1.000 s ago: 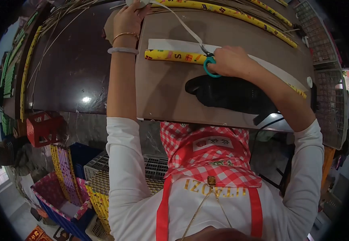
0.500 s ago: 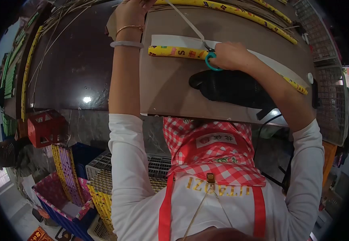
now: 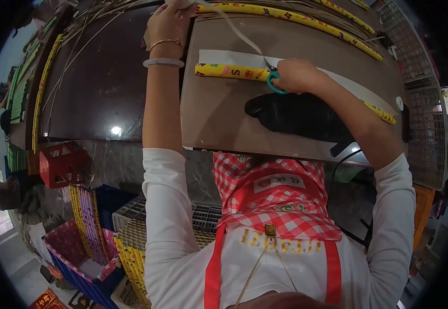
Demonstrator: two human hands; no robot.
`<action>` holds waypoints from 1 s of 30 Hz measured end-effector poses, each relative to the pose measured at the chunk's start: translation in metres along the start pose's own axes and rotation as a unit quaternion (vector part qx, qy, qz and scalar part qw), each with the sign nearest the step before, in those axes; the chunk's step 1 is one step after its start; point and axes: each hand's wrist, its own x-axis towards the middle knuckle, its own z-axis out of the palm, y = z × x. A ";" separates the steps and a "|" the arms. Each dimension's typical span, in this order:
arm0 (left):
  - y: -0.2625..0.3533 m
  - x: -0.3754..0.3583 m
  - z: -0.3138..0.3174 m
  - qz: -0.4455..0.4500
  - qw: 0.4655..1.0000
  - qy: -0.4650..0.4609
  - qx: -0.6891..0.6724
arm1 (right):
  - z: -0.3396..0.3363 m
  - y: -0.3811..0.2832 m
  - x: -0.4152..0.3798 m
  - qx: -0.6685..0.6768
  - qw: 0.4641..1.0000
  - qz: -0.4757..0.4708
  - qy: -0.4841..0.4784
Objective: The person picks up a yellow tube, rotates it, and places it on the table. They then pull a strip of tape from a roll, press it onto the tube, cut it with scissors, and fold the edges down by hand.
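My right hand (image 3: 298,76) is closed on a pair of scissors (image 3: 275,82) with teal handles, its blades pointing up and left. A narrow white strip (image 3: 237,32) curves from the scissors' tips up to my left hand (image 3: 167,26). That hand is closed at the top edge of the view on a pale, rounded end of the strip, partly cut off by the frame. Under and beside my right hand lies a yellow patterned tube (image 3: 229,71) on a long white sheet (image 3: 332,76). A black, cloth-like object (image 3: 296,116) rests on the table below it.
More yellow patterned tubes (image 3: 286,14) and thin brown strips lie along the table's far side. Wire baskets (image 3: 424,118) stand at the right. Below the table's left part are a red crate (image 3: 62,165) and a lined blue bin (image 3: 77,257) holding tubes.
The white strip has gone from straight to slack and curved. My left hand has shifted slightly down. My right hand and the scissors stay at nearly the same spot on the tube.
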 end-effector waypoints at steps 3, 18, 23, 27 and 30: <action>0.024 0.003 0.001 0.045 0.999 -0.002 -0.006 | -0.001 0.000 -0.002 0.023 1.000 0.005 -0.008; 0.046 -0.166 -0.022 0.074 0.989 0.116 -0.054 | -0.012 0.075 -0.001 0.581 0.796 -0.029 -0.166; 0.028 -0.208 -0.039 0.010 0.976 0.169 -0.136 | 0.005 0.066 0.006 0.134 0.986 -0.091 0.031; 0.016 -0.232 -0.035 -0.036 0.960 0.199 -0.194 | 0.004 0.057 0.005 -0.144 0.973 -0.122 0.132; 0.012 -0.242 -0.029 -0.067 0.961 0.154 -0.218 | 0.004 0.062 0.013 -0.249 0.945 -0.150 0.152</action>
